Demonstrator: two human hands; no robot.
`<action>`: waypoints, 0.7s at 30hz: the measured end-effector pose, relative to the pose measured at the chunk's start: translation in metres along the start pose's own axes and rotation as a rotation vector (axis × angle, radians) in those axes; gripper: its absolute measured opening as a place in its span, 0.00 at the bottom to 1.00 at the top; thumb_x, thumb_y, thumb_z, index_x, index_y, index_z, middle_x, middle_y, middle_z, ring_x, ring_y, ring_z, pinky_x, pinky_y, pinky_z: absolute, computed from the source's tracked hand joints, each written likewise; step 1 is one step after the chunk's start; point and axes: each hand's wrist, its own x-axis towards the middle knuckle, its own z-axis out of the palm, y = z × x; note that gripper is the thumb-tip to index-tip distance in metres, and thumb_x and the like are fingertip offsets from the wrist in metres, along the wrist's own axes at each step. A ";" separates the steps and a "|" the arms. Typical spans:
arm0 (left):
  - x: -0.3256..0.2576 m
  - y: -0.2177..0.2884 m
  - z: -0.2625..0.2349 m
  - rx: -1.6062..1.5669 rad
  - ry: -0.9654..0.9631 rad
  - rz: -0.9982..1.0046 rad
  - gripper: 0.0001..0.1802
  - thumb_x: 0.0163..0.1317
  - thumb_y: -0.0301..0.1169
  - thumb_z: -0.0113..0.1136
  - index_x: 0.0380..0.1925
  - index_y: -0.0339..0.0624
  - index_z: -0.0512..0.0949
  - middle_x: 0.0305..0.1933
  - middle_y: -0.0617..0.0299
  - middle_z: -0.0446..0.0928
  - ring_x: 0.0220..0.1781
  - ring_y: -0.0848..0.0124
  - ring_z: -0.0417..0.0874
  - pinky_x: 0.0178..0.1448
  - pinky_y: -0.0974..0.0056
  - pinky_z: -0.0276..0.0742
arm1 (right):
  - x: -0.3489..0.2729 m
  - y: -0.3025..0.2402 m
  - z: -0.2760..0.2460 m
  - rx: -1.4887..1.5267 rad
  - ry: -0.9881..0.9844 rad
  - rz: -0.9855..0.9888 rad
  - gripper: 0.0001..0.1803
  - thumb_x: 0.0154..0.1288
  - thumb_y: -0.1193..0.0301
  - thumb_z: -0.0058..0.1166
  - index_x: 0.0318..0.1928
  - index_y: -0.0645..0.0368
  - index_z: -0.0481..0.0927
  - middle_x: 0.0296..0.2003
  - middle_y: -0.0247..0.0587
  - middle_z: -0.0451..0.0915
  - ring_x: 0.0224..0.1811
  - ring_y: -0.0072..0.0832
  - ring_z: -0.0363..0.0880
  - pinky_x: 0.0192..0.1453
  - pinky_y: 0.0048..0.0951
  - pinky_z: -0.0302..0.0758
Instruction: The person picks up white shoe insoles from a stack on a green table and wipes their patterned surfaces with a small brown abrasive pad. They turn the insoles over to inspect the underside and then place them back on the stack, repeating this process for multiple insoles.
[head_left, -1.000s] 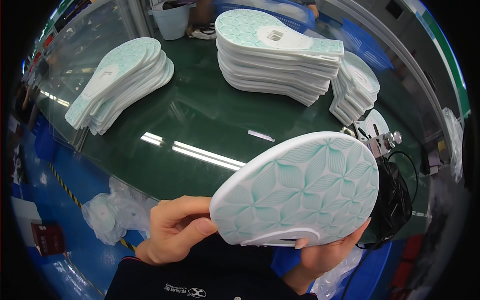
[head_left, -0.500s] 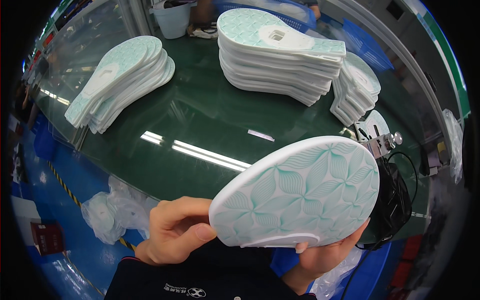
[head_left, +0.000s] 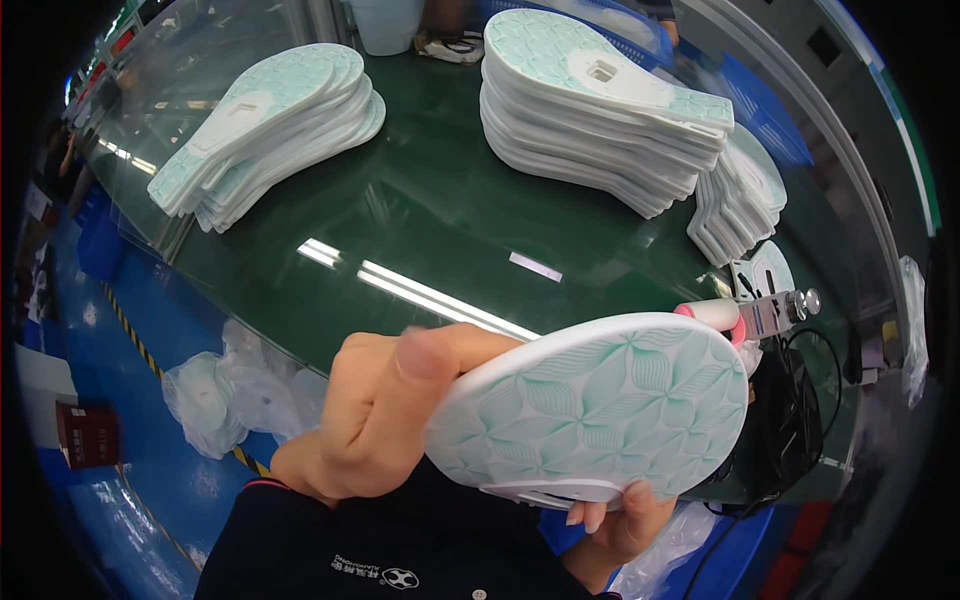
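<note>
A white plastic panel with a green leaf pattern (head_left: 600, 405) is tilted up in front of me, its wide rounded end toward the table. My right hand (head_left: 630, 520) grips its near lower part, thumb on the patterned side and fingers around the edge by the raised oval. At the panel's left rim is my left hand (head_left: 370, 410), fingers curled and the index finger reaching along behind the rim. The left thumb is raised off the patterned face and slightly blurred. The panel's back is hidden.
On the green table (head_left: 430, 240) stand a left stack of similar panels (head_left: 270, 130), a tall stack (head_left: 600, 120) and a smaller stack (head_left: 740, 195). A white-and-pink roller (head_left: 710, 315), a metal fixture (head_left: 780, 312) and a black bag (head_left: 785, 410) are at right. Plastic-wrapped pieces (head_left: 205, 400) lie lower left.
The panel has tipped flatter and come slightly lower. My left hand has moved up along its left rim and its thumb has lifted off the face. The roller has come into sight behind the panel.
</note>
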 end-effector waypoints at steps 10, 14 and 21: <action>0.006 0.012 0.003 0.363 -0.076 0.029 0.11 0.54 0.31 0.54 0.24 0.32 0.72 0.22 0.57 0.75 0.22 0.76 0.76 0.27 0.75 0.69 | -0.008 -0.003 0.001 0.097 -0.001 0.061 0.31 0.52 0.77 0.50 0.52 0.78 0.50 0.27 0.63 0.71 0.17 0.38 0.74 0.20 0.37 0.77; 0.002 0.013 0.010 0.091 0.194 -0.144 0.24 0.62 0.39 0.37 0.17 0.33 0.73 0.16 0.58 0.74 0.16 0.77 0.72 0.20 0.76 0.63 | -0.008 0.001 0.003 0.023 -0.007 -0.053 0.31 0.55 0.74 0.48 0.51 0.80 0.48 0.26 0.66 0.70 0.08 0.29 0.68 0.09 0.28 0.71; -0.001 0.000 -0.068 0.680 -0.847 -0.661 0.12 0.60 0.31 0.45 0.34 0.33 0.76 0.29 0.54 0.78 0.28 0.69 0.80 0.32 0.71 0.73 | -0.021 -0.001 -0.019 0.073 0.155 -0.124 0.26 0.58 0.76 0.42 0.53 0.76 0.49 0.24 0.63 0.70 0.06 0.26 0.65 0.06 0.25 0.67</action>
